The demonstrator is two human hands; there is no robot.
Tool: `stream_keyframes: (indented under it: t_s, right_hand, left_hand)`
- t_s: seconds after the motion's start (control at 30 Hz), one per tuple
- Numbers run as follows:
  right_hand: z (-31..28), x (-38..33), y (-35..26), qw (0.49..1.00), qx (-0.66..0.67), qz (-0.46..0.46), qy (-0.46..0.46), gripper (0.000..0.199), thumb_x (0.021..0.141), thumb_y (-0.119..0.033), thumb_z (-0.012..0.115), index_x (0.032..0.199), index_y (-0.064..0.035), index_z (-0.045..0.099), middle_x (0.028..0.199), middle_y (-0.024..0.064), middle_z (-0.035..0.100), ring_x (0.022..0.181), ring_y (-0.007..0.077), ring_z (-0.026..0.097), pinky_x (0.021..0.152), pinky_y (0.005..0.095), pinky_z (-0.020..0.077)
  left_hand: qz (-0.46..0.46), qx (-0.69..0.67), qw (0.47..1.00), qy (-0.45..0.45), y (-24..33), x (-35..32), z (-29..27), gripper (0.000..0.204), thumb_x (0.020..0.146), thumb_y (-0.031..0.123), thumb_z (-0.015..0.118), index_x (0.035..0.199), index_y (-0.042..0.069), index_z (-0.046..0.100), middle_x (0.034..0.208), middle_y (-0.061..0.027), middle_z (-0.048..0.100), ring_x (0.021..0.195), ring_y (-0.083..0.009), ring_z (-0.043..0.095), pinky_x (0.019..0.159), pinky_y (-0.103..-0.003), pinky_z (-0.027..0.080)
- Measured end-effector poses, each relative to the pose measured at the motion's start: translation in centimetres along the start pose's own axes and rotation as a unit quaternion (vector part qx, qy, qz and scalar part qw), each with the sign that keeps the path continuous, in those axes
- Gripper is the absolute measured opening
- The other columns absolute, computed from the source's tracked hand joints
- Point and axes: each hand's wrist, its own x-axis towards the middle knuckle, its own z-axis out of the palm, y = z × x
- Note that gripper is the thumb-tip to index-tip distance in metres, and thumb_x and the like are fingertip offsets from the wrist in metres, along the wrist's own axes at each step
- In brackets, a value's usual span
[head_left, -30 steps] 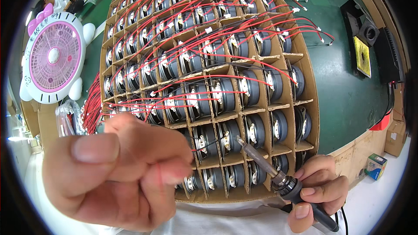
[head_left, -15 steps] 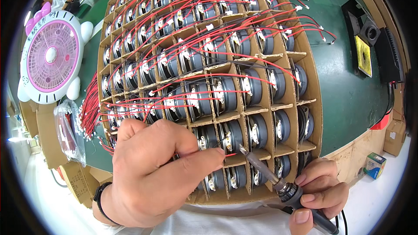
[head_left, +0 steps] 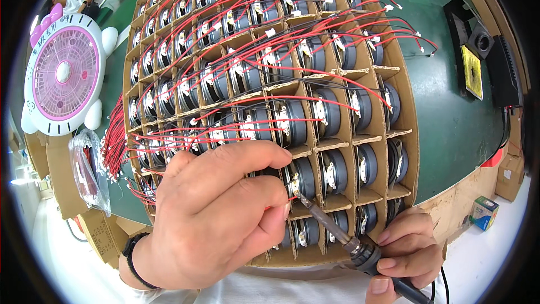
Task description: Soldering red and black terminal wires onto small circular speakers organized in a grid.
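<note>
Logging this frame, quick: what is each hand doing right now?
Left hand: fingers pinched at a red wire by a speaker in the cardboard grid.
Right hand: closed around the soldering iron.

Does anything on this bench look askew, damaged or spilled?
Nothing stands out. The round black speakers sit upright in the cardboard grid tray, red wires draped across. The left hand pinches a wire at one speaker, where the right hand puts the black-handled soldering iron.

Left hand (head_left: 216, 214), large in the foreground, back facing up, fingers curled with index and thumb pinched together at their tips. Right hand (head_left: 408, 253), lower right, fingers wrapped closed in a pen-like grip.
</note>
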Motion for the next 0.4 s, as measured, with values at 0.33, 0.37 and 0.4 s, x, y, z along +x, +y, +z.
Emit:
stream_keyframes:
  t_s: [0.33, 0.37, 0.4]
  right_hand:
    - [-0.37, 0.19, 0.16, 0.996, -0.077, -0.009, -0.034, 0.025, 0.087, -0.018, 0.073, 0.096, -0.0067, 0.053, 0.066, 0.0105, 0.058, 0.086, 0.0243, 0.056, 0.078, 0.0402, 0.045]
    - [-0.41, -0.02, -0.02, 0.994, -0.103, 0.006, -0.033, 0.026, 0.084, -0.021, 0.074, 0.096, -0.0102, 0.054, 0.064, 0.0085, 0.058, 0.082, 0.0237, 0.056, 0.079, 0.0411, 0.044]
    - [-0.43, -0.25, -0.26, 0.991, -0.13, 0.021, -0.032, 0.028, 0.081, -0.024, 0.075, 0.096, -0.0137, 0.054, 0.062, 0.0065, 0.058, 0.078, 0.023, 0.055, 0.08, 0.0419, 0.0431]
  left_hand:
    - [-0.014, 0.009, 1.0, -0.006, 0.29, 0.08, 0.04, 0.015, 0.067, 0.003, 0.077, 0.078, 0.008, 0.068, 0.111, -0.0115, 0.07, 0.086, -0.0224, 0.063, 0.078, -0.033, 0.048]
    - [-0.01, 0.025, 1.0, -0.007, 0.36, 0.09, -0.02, 0.015, 0.067, 0.003, 0.077, 0.078, 0.008, 0.068, 0.111, -0.0116, 0.07, 0.087, -0.0228, 0.064, 0.079, -0.033, 0.048]
    - [-0.017, 0.024, 0.999, -0.014, 0.44, 0.09, -0.12, 0.014, 0.068, 0.004, 0.077, 0.078, 0.008, 0.068, 0.112, -0.0117, 0.07, 0.09, -0.0236, 0.065, 0.08, -0.034, 0.048]
